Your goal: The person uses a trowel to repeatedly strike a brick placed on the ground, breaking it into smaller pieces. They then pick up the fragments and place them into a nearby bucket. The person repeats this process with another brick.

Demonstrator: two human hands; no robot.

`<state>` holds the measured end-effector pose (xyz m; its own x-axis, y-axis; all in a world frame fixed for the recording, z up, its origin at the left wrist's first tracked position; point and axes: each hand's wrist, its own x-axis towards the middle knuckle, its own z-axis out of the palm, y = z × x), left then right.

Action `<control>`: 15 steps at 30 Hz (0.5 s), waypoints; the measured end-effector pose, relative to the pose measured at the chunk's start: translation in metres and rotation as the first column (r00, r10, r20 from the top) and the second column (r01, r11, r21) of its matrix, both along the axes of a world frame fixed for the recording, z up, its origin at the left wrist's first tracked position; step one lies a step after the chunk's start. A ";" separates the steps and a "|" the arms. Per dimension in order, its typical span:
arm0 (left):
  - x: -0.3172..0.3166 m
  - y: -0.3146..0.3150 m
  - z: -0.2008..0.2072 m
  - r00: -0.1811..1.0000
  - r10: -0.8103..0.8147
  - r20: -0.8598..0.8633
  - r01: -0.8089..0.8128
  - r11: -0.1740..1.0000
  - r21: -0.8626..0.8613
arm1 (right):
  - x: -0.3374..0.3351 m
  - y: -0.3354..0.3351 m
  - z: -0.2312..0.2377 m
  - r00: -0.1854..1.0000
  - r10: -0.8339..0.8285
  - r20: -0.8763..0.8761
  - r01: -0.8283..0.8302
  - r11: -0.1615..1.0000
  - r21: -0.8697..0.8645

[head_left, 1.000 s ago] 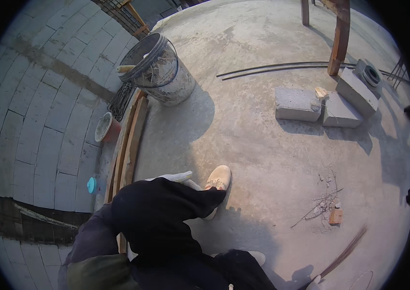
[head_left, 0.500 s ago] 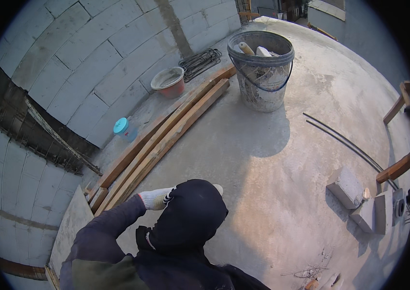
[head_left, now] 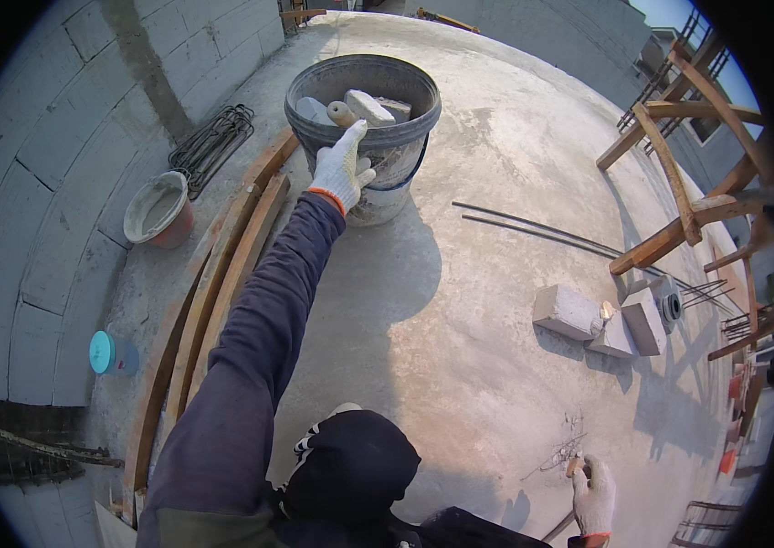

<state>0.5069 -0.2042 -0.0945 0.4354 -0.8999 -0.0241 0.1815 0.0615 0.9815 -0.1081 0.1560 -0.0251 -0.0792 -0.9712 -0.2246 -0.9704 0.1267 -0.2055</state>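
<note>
In a white knit glove with an orange cuff, my left hand (head_left: 343,169) reaches to the near rim of a mortar-stained bucket (head_left: 373,196). Its fingers stretch up against the rim and the thumb stands apart. Just above the fingertips shows the end of a round pale handle (head_left: 341,114), lying in the bucket beside pale block pieces (head_left: 368,108). My gloved right hand (head_left: 593,500), low on the right, is closed around a short wooden handle (head_left: 576,466); the other end of that tool is hidden. A black hood or cap (head_left: 350,466) covers the lower middle.
Long timbers (head_left: 213,301) lie along the left by the block wall. Near them are a mortar tub (head_left: 158,212), bent steel bars (head_left: 213,146) and a blue-lidded container (head_left: 113,353). At right are two rods (head_left: 542,228), grey blocks (head_left: 569,312) and wooden framing (head_left: 679,201).
My left hand has gone from beside the hood out to the bucket rim. The view has swung right, and my right hand now shows more fully with the wooden handle.
</note>
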 end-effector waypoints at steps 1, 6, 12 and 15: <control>-0.006 -0.022 0.001 0.973 0.016 -0.228 -0.020 1.000 -0.012 | 0.014 0.002 0.008 0.999 0.040 0.000 -0.040 0.998 -0.045; -0.009 -0.088 -0.004 0.678 0.196 -0.708 -0.148 0.981 0.129 | 0.091 0.012 0.046 0.991 0.096 0.093 -0.092 0.995 -0.043; -0.022 -0.059 0.000 0.785 0.155 -0.599 -0.078 0.985 0.152 | 0.182 -0.051 0.026 0.861 0.164 0.481 -0.123 0.986 -0.117; -0.047 -0.020 -0.009 0.798 0.193 -0.572 -0.125 0.980 0.156 | 0.212 -0.112 -0.008 0.787 0.130 0.604 -0.113 0.991 -0.067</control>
